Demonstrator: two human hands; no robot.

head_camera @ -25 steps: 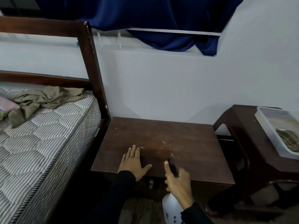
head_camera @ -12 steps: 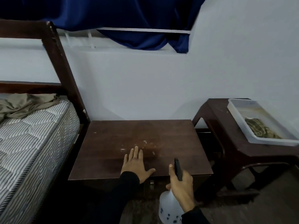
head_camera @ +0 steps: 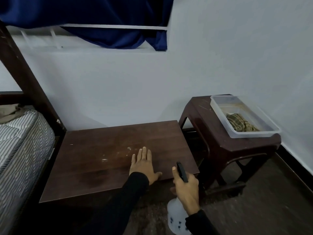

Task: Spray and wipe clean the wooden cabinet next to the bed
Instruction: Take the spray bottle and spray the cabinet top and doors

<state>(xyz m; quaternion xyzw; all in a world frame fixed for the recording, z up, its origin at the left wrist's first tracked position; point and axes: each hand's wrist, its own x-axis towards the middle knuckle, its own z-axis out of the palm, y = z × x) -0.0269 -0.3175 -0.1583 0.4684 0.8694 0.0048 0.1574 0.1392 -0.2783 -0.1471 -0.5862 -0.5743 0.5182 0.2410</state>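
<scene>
The dark wooden cabinet [head_camera: 108, 150] stands against the wall beside the bed, with small white specks near the middle of its top. My left hand [head_camera: 143, 164] lies flat on the top near the front right, palm down, fingers apart, holding nothing. My right hand [head_camera: 187, 189] is just off the cabinet's front right corner, wrapped around the neck of a white spray bottle [head_camera: 176, 217]. The bottle's black nozzle [head_camera: 182, 172] sticks up past my fingers and points toward the cabinet top. A striped cloth [head_camera: 240, 124] lies in a clear tub to the right.
A bed with a striped mattress [head_camera: 22, 145] and a dark wooden post [head_camera: 22, 77] borders the cabinet on the left. To the right stands a dark stool [head_camera: 225, 138] carrying the clear plastic tub [head_camera: 264, 131]. A blue curtain [head_camera: 101, 19] hangs above.
The view has swung to the right, so the bed shows less and the stool more. Both hands keep their places on the cabinet and on the spray bottle.
</scene>
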